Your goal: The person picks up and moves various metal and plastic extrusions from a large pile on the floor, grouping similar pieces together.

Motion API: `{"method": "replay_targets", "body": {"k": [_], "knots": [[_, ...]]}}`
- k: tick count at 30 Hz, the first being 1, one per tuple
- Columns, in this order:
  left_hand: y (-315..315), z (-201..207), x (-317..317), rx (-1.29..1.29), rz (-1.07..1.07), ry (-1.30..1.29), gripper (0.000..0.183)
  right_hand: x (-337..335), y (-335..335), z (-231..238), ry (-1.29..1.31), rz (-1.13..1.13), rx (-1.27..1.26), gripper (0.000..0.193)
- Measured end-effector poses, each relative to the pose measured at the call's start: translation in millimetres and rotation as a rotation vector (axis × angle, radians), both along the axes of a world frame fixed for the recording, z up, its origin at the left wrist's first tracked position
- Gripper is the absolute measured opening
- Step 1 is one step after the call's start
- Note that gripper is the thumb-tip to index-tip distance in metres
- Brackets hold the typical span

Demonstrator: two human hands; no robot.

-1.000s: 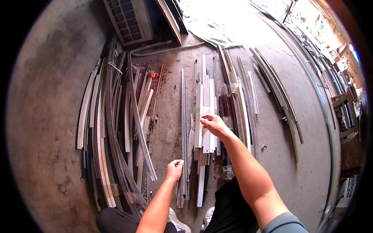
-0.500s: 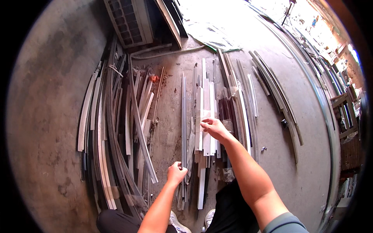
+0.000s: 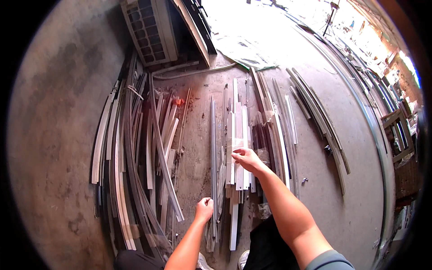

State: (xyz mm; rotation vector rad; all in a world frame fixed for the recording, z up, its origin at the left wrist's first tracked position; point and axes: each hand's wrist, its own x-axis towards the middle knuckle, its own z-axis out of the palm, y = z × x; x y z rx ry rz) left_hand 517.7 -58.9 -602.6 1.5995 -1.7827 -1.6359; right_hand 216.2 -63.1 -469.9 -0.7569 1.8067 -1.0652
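Note:
In the middle of the floor lies a bundle of long, pale metal profiles (image 3: 239, 126) with a band of clear tape across it. My right hand (image 3: 246, 159) is over this bundle, thumb and fingers pinched together at the left white strip near the tape. What is between those fingertips is too small to make out. Lower and to the left, my left hand (image 3: 204, 209) is closed, its fingers curled beside a long grey profile (image 3: 213, 153). Whether it grips anything cannot be seen.
A large stack of long profiles (image 3: 128, 148) lies to the left. Darker profiles (image 3: 268, 130) and another row (image 3: 321, 117) lie to the right. A grey unit with a grille (image 3: 150, 33) stands at the back left. Plastic sheeting (image 3: 247, 51) covers floor at the back.
The view has tilted, so the scene sits lower in the picture. My left hand has shifted slightly left, away from the grey profile. My right hand keeps its pinch at the bundle.

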Motion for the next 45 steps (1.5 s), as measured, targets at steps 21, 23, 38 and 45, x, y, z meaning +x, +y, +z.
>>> {"method": "replay_targets", "body": {"k": [21,23,38,45], "knots": [[-0.1,-3.3,0.1,0.175,0.044,0.239,0.03,2.6,-4.3,-6.9,0.026,0.009,-0.01,0.044],[0.5,-4.9,-2.0,0.185,0.073,0.283,0.031,-0.5,-4.8,-12.5,0.031,0.002,-0.021,0.045],[7.1,16.1,-3.0,-0.255,0.117,-0.09,0.048,0.5,-5.5,-19.0,0.058,0.01,-0.006,0.047],[11.3,-5.2,1.6,-0.41,0.034,-0.183,0.052,-0.1,-6.5,-14.4,0.066,0.039,-0.019,0.045]]}}
